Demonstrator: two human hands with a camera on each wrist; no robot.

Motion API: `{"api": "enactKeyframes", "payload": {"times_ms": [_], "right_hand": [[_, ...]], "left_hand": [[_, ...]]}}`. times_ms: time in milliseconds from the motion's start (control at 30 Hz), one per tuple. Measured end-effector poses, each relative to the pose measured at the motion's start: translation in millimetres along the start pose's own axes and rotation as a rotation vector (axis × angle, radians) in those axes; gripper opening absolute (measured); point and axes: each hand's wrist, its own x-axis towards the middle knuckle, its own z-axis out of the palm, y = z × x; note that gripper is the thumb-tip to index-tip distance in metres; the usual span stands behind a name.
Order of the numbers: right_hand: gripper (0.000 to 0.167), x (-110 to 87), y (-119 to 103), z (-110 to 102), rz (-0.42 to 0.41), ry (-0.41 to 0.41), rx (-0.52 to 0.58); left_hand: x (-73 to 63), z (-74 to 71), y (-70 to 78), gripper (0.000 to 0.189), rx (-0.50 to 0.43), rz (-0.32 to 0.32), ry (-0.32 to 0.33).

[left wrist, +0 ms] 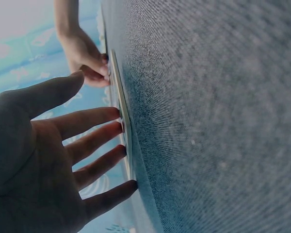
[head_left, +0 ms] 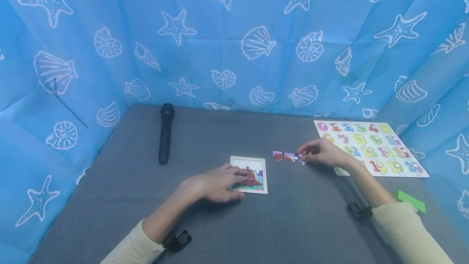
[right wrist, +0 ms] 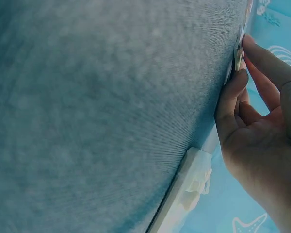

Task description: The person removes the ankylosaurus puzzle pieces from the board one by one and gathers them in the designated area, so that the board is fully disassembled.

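Note:
A small framed dinosaur jigsaw [head_left: 266,176] lies on the table. The left hand [head_left: 216,183] rests on its left part, covering some of the picture; the left wrist view shows that hand's fingers [left wrist: 89,141] spread and fairly straight, tips at the board's edge [left wrist: 121,92]. To the right of the frame, the right hand [head_left: 324,154] pinches a small jigsaw piece [head_left: 302,159] between thumb and fingers, close over the table. Beside it lie two more loose pieces, a left one [head_left: 277,156] and a middle one [head_left: 290,157]. In the right wrist view the pinched piece [right wrist: 238,57] appears edge-on.
A white number board [head_left: 381,146] with colourful numerals lies behind and right of the right hand. A black microphone [head_left: 166,133] lies at the back left. By the right sleeve is a green block [head_left: 411,201]. A blue shell-patterned curtain [head_left: 220,44] surrounds the grey table [head_left: 205,133].

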Motion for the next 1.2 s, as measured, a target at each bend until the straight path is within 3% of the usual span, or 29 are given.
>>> {"api": "enactKeyframes", "payload": {"times_ms": [367, 1200], "right_hand": [[0.026, -0.9, 2.4, 0.8, 0.023, 0.016, -0.005], [0.022, -0.3, 1.9, 0.0, -0.012, 0.031, -0.006]], "left_hand": [[1.0, 0.7, -0.2, 0.064, 0.011, 0.002, 0.002], [-0.5, -1.2, -2.3, 0.057, -0.015, 0.024, 0.007]]}}
